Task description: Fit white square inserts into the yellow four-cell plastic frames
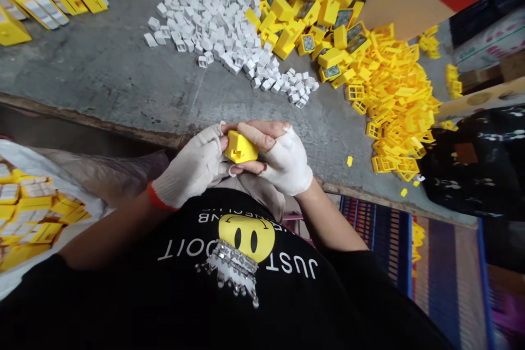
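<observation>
A yellow casing (241,146) is pinched between the fingers of both gloved hands, left (197,161) and right (283,158), near the bench's (123,60) front edge. From it, white caps (213,11) heap toward twelve o'clock; casings (293,33), several holding something grey, at one; frames (397,98) past two. A white sack (68,169) at half past eight holds yellow-and-white blocks (33,210).

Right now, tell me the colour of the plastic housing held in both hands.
Yellow; the plastic housing shows best in the head view.
</observation>
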`<act>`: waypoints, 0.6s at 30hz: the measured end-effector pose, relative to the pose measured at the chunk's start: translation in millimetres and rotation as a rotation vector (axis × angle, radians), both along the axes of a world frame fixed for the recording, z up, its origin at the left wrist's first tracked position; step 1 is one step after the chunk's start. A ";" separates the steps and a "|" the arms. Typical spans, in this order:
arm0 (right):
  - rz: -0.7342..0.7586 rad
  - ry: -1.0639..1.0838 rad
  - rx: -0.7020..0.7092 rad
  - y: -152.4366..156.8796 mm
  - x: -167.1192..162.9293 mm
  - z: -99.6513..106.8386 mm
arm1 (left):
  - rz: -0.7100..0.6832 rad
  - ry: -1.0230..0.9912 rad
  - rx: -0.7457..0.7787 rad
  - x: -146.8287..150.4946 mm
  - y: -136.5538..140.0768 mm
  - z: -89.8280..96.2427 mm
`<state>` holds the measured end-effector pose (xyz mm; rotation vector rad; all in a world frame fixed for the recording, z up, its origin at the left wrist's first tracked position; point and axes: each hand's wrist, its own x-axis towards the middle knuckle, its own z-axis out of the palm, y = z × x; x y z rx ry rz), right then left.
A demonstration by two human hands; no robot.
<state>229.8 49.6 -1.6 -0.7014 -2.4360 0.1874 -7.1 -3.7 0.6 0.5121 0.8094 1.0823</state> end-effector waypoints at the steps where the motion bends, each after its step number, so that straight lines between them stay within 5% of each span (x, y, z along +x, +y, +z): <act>1: -0.020 0.010 0.005 -2.8 -0.6 0.5 | 0.008 -0.012 -0.026 0.9 -1.6 2.9; 10: -0.069 0.100 0.113 -21.0 -6.2 3.8 | 0.078 0.072 -0.024 3.4 -14.5 15.3; 14: -0.028 0.093 0.094 -23.2 -16.0 -1.0 | 0.087 0.317 0.190 -3.7 -16.2 14.9; 18: -0.063 0.084 -0.147 -15.8 -18.2 -4.6 | 0.130 0.624 0.314 -6.5 -19.9 18.2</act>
